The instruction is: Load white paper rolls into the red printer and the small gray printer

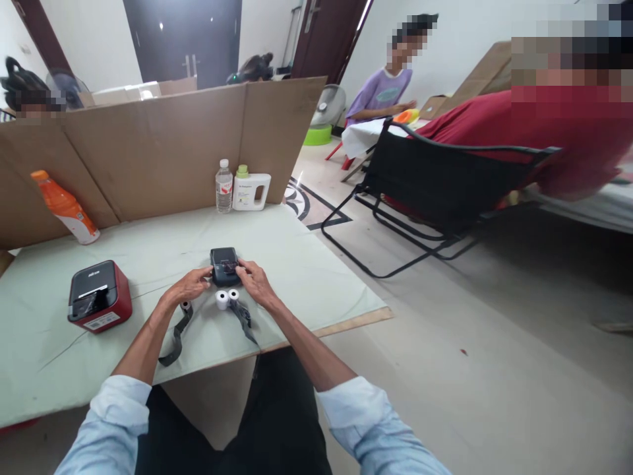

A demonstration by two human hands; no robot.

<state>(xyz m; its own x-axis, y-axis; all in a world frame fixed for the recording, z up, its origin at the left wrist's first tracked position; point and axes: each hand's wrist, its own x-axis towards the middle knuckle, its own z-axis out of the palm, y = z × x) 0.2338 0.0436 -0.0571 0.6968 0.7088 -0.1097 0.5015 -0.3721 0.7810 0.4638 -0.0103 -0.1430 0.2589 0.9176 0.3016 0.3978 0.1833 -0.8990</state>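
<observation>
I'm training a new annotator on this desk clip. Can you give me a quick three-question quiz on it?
1. True or false: both hands touch the small black printer.
2. How many white paper rolls lie just in front of it?
3. What stands nearest the left hand: A) red-and-black printer, B) orange bottle, C) white jug?

Key: 1 true, with the right hand on its other side; 2 two clearly, a third is partly hidden; 3 A.

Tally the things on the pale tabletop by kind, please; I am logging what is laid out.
Printers: 2, small black printer, red and black printer
Paper rolls: 3
Bottles: 3, orange bottle, clear bottle, white jug
Dark straps: 2
Total: 10
</observation>
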